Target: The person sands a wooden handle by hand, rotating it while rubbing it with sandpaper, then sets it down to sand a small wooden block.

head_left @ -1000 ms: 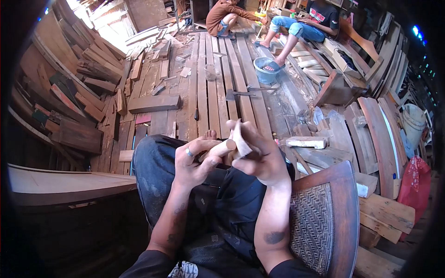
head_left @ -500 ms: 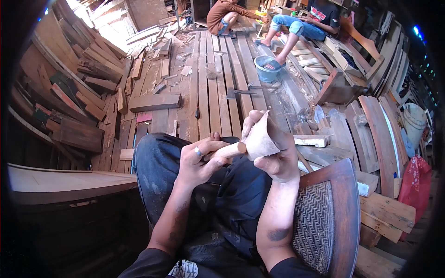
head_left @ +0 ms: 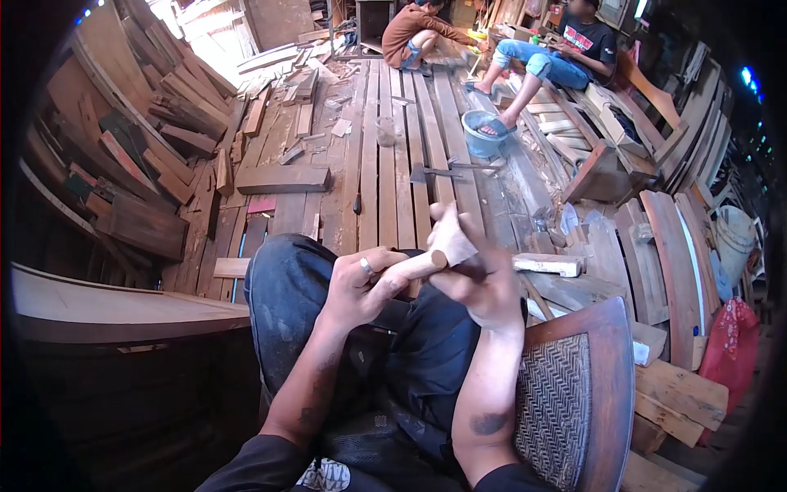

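In my left hand, which wears a ring, a short round wooden rod is gripped with its cut end pointing right. My right hand, partly smeared by motion, pinches a pale sheet of sandpaper. The sheet is bent and lies against the rod near its cut end. Both hands are together above my lap, over dark trousers. My right fingers hide part of the sheet.
A wooden chair with a woven panel stands at my right. On the slatted floor lie a hatchet, a dark-handled tool and a timber block. Two people sit farther back, near a bucket. Planks are stacked at both sides.
My right hand has turned and shifted slightly, and the sandpaper, earlier spread wide, is now bent closer against the rod. My left hand keeps its grip. The view has shifted a little.
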Action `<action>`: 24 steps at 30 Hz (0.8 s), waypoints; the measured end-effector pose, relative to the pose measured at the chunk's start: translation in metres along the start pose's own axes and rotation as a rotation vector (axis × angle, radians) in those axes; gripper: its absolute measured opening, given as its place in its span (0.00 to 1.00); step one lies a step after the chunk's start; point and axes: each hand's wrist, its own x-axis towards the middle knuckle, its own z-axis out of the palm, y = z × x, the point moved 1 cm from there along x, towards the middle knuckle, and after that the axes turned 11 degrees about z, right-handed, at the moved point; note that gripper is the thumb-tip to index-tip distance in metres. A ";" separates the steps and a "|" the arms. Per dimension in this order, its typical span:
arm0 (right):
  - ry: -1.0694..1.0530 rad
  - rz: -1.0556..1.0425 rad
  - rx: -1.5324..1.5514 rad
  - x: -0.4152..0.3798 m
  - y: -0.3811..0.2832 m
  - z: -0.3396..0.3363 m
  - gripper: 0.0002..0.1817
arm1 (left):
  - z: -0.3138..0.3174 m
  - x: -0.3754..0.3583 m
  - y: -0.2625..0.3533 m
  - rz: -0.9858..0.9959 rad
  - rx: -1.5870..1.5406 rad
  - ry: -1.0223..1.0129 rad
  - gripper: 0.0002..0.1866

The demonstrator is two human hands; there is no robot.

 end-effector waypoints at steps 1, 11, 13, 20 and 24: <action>-0.036 -0.105 0.020 0.003 0.001 -0.005 0.38 | -0.001 0.000 0.001 0.007 0.012 -0.010 0.10; -0.004 -0.179 0.095 0.003 0.010 -0.011 0.40 | 0.003 -0.001 -0.009 -0.002 0.021 -0.008 0.11; 0.004 -0.099 -0.032 0.002 0.020 -0.009 0.41 | 0.000 0.001 -0.008 -0.033 -0.004 0.009 0.11; 0.019 -0.140 0.042 0.010 0.008 -0.002 0.40 | -0.001 0.003 -0.008 0.010 0.026 0.028 0.12; -0.001 -0.072 -0.059 0.005 0.019 -0.002 0.41 | -0.002 -0.001 -0.010 -0.010 -0.029 0.076 0.12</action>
